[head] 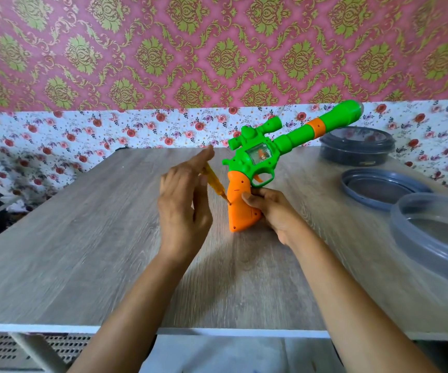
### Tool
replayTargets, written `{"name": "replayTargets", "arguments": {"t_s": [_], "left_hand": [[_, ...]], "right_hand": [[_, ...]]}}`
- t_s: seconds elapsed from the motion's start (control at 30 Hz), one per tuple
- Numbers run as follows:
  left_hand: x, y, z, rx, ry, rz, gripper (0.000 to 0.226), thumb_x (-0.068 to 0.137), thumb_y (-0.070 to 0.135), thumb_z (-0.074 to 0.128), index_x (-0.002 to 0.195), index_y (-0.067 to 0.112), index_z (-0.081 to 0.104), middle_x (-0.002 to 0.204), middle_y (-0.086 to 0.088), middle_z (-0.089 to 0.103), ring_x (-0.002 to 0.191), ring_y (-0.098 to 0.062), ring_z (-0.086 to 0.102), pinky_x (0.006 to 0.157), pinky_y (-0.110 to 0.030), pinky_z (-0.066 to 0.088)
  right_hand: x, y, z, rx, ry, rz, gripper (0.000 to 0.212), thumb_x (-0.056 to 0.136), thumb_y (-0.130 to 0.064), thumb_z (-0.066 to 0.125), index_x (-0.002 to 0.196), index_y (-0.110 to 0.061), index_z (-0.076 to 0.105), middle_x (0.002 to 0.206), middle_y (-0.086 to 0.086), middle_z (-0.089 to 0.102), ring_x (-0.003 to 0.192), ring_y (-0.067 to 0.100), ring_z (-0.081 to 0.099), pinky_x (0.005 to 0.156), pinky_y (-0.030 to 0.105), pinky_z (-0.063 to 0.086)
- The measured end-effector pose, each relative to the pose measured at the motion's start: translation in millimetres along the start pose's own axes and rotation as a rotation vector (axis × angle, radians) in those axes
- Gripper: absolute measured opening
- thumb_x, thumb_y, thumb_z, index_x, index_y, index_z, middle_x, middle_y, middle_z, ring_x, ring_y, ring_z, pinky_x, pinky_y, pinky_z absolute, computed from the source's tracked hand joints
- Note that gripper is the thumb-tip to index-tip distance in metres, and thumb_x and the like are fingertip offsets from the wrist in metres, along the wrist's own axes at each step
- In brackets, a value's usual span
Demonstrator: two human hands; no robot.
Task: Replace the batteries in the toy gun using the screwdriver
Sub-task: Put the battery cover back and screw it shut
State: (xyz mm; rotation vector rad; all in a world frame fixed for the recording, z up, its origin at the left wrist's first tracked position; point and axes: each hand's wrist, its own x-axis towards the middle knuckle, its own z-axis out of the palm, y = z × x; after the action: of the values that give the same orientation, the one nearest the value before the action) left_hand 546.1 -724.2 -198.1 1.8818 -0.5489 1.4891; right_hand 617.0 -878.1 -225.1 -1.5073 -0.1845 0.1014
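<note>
Over the desk my right hand grips the toy gun by its orange handle, butt resting on the wood, while my left hand pinches the yellow screwdriver, tip against the handle's side.

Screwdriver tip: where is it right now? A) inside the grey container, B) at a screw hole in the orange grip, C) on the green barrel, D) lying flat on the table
B: the yellow screwdriver in the left hand meets the orange grip of the toy gun, which the right hand steadies.
</note>
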Motion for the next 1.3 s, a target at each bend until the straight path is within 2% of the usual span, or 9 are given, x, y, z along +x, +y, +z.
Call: {"name": "replayTargets", "arguments": {"t_s": [0.1, 0.17, 0.33, 0.43, 0.6, 0.83, 0.93, 1.1, 1.3], "left_hand": [[0.4, 1.2, -1.2, -0.024, -0.028, -0.011, 0.035, 0.09, 0.001, 0.044, 0.122, 0.005, 0.058, 0.12, 0.0, 0.059, 0.109, -0.018, 0.055, 0.088, -0.039, 0.047], [1.1, 3.4, -1.6, -0.014, -0.049, -0.026, 0.033, 0.091, 0.009, 0.047, 0.122, 0.007, 0.059, 0.124, -0.005, 0.054, 0.112, -0.021, 0.052, 0.095, -0.027, 0.041], [1.1, 5.8, -0.4, 0.008, -0.014, -0.047, 0.026, 0.089, 0.005, 0.055, 0.112, 0.008, 0.066, 0.099, -0.002, 0.046, 0.089, -0.005, 0.049, 0.076, -0.015, 0.041], [1.0, 3.7, 0.5, 0.036, -0.016, -0.038, 0.03, 0.09, -0.004, 0.047, 0.116, -0.001, 0.061, 0.106, -0.004, 0.054, 0.096, -0.006, 0.053, 0.083, -0.009, 0.04], [0.4, 4.9, 0.7, -0.009, -0.061, -0.042, 0.034, 0.094, 0.006, 0.044, 0.124, 0.001, 0.057, 0.12, -0.004, 0.052, 0.108, -0.014, 0.054, 0.091, -0.018, 0.042], [-1.0, 3.6, 2.0, 0.021, 0.014, -0.051, 0.023, 0.09, 0.009, 0.056, 0.112, 0.015, 0.062, 0.098, 0.003, 0.047, 0.083, 0.0, 0.046, 0.072, -0.008, 0.039], [-0.2, 2.7, 2.5, 0.017, 0.009, -0.043, 0.032, 0.092, 0.003, 0.047, 0.121, 0.016, 0.049, 0.109, 0.002, 0.056, 0.092, -0.005, 0.053, 0.081, -0.012, 0.04], [-0.7, 5.6, 0.0, -0.008, -0.033, -0.025, 0.03, 0.094, 0.008, 0.046, 0.12, 0.004, 0.06, 0.12, -0.002, 0.054, 0.113, -0.016, 0.054, 0.094, -0.024, 0.043], [-0.9, 2.1, 1.1, 0.041, 0.008, -0.031, 0.023, 0.09, 0.007, 0.055, 0.112, 0.009, 0.063, 0.099, -0.007, 0.062, 0.091, -0.019, 0.057, 0.074, -0.029, 0.046]], "right_hand": [[-0.2, -0.2, 0.1, 0.001, -0.001, 0.003, 0.035, 0.086, -0.013, 0.059, 0.119, -0.005, 0.058, 0.115, 0.016, 0.063, 0.103, 0.025, 0.06, 0.097, 0.04, 0.047], [-0.2, -0.3, 0.8, -0.004, -0.001, 0.007, 0.036, 0.086, -0.013, 0.059, 0.12, -0.005, 0.058, 0.117, 0.017, 0.063, 0.105, 0.026, 0.06, 0.098, 0.042, 0.046], [-3.2, -3.1, 1.1, 0.003, -0.006, -0.002, 0.032, 0.087, -0.012, 0.058, 0.118, -0.006, 0.059, 0.11, 0.01, 0.063, 0.094, 0.02, 0.061, 0.085, 0.031, 0.049], [-4.2, -3.9, 0.8, -0.004, -0.004, -0.003, 0.032, 0.087, -0.012, 0.058, 0.119, -0.006, 0.058, 0.109, 0.01, 0.063, 0.097, 0.02, 0.06, 0.086, 0.031, 0.049], [-4.0, -4.0, 2.1, -0.012, -0.012, -0.004, 0.034, 0.087, -0.012, 0.058, 0.12, -0.005, 0.058, 0.111, 0.011, 0.063, 0.1, 0.021, 0.06, 0.091, 0.035, 0.048], [-4.1, -3.1, 3.6, 0.014, -0.015, -0.017, 0.03, 0.087, -0.01, 0.057, 0.116, -0.003, 0.059, 0.109, 0.015, 0.063, 0.086, 0.017, 0.062, 0.089, 0.036, 0.049], [-3.9, -3.4, 2.9, 0.009, -0.015, -0.012, 0.032, 0.087, -0.011, 0.058, 0.118, -0.003, 0.059, 0.11, 0.013, 0.063, 0.091, 0.019, 0.061, 0.088, 0.034, 0.049], [-3.6, -3.9, 3.8, 0.002, -0.018, -0.02, 0.031, 0.087, -0.01, 0.057, 0.118, -0.003, 0.059, 0.107, 0.011, 0.063, 0.083, 0.012, 0.062, 0.079, 0.023, 0.051], [-3.5, -4.0, 3.2, -0.015, 0.003, -0.007, 0.032, 0.086, -0.01, 0.058, 0.118, -0.003, 0.059, 0.113, 0.017, 0.063, 0.097, 0.024, 0.06, 0.093, 0.038, 0.047]]}}
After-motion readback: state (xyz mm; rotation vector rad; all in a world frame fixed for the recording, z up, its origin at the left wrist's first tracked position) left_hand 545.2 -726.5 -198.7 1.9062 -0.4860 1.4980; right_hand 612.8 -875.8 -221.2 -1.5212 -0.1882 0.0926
